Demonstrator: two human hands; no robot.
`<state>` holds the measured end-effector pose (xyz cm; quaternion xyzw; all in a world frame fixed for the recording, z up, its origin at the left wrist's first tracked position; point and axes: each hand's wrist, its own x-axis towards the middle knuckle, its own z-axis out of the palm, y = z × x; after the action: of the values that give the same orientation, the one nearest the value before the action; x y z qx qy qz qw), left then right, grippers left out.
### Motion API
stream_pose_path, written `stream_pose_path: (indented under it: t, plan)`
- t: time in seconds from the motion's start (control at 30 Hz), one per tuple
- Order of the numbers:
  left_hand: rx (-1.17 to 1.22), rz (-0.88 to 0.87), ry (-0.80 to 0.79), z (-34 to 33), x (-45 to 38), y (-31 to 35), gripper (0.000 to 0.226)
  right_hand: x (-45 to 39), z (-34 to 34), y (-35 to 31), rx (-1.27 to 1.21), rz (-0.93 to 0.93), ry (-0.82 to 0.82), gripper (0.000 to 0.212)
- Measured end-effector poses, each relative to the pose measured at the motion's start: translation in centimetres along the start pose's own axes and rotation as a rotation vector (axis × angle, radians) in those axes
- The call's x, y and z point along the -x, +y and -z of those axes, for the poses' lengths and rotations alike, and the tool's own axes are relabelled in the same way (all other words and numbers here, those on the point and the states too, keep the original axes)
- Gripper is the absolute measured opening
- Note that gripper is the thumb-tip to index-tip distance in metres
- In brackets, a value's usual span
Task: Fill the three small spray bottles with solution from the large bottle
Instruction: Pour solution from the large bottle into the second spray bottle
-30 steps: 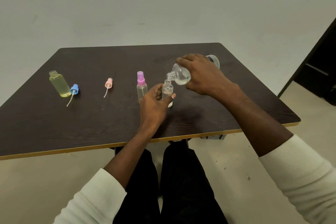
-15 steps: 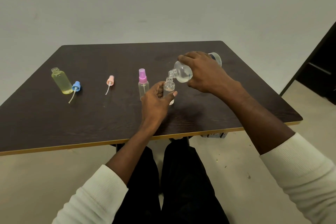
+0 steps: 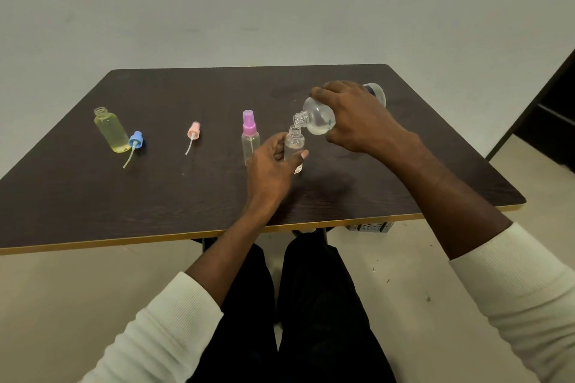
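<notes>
- The large bottle [image 3: 317,117] is gripped by the right hand [image 3: 357,118] and tipped nearly flat, its open neck pointing left and down just above the mouth of a small uncapped spray bottle [image 3: 294,143].
- That small bottle is held upright on the dark desk [image 3: 77,196] by the left hand [image 3: 270,168], thumb and fingers curled round its body.
- Just to its left, a clear spray bottle with a purple cap [image 3: 250,137] is seen standing upright.
- Further left, a pink spray head [image 3: 193,134] is laid on the desk — dip tube towards the near edge.
- At the far left, an uncapped bottle of yellowish liquid [image 3: 110,130] is stood, a blue spray head [image 3: 135,141] lying against it.
</notes>
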<state>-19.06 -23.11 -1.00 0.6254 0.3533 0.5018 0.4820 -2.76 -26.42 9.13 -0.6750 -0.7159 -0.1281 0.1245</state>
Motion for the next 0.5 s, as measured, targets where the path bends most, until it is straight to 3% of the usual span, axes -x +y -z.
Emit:
stream_pose_path:
  t: [0.5]
  plan:
    - [0.009, -0.030, 0.012, -0.03, 0.10, 0.31, 0.038, -0.06, -0.02, 0.12, 0.006, -0.002, 0.001, 0.067]
